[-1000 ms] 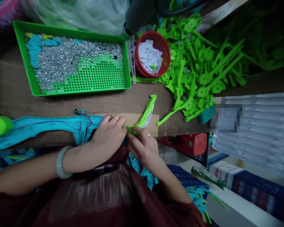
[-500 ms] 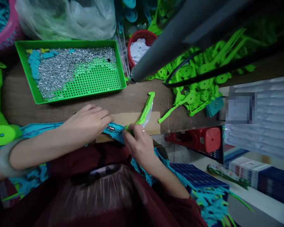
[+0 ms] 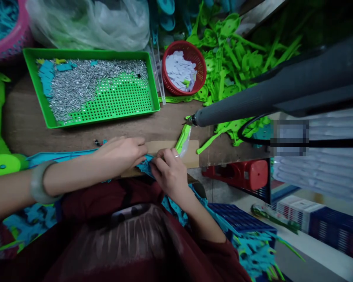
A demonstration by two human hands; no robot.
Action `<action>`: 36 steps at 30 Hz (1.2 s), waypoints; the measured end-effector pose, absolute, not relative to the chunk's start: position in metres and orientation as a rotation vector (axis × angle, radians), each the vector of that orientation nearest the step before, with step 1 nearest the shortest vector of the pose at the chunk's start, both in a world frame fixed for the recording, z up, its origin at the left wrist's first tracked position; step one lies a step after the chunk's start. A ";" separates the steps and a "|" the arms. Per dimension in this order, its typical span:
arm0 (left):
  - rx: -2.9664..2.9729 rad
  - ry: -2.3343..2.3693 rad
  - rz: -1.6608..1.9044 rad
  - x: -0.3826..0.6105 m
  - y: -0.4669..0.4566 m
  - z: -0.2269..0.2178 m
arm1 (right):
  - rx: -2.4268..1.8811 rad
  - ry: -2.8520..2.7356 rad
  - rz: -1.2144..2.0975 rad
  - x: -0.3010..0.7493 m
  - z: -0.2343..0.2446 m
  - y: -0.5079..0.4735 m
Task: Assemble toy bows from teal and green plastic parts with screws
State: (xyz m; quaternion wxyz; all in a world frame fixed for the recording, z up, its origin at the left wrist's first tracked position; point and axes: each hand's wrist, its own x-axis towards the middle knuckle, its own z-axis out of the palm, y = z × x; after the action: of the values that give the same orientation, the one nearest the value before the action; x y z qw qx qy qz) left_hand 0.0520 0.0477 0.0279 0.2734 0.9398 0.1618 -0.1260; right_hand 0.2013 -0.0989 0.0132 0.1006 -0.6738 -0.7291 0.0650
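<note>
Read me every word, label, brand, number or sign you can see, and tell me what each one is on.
No readable text anywhere in view.
Maroon garment: streaked print, no letters I can make out.
Pixelated patch over white stack: unreadable.
White pieces in red basket: too small to tell.

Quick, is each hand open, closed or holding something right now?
Left hand: on the blue plastic part, fingers bent; whether it grips is hidden.
Right hand: fingers bent against the same part; can't tell if it's pinching.
</note>
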 end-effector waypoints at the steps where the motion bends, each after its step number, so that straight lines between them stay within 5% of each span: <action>1: 2.516 0.448 -0.387 0.056 0.049 0.030 | -1.982 -2.140 0.205 0.201 0.013 -0.099; 15: 2.305 0.529 -0.576 0.091 0.058 0.037 | -2.018 -2.095 0.295 0.194 0.013 -0.106; 36: 2.366 0.655 -0.586 0.094 0.043 0.037 | -2.069 -2.091 -0.154 0.179 0.002 -0.152</action>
State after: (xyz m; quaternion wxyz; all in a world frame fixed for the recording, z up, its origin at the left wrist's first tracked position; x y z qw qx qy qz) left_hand 0.0940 0.0435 0.0374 0.3041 0.8930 0.2472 -0.2213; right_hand 0.1790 -0.1521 0.0015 0.0980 -0.6989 -0.7065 -0.0521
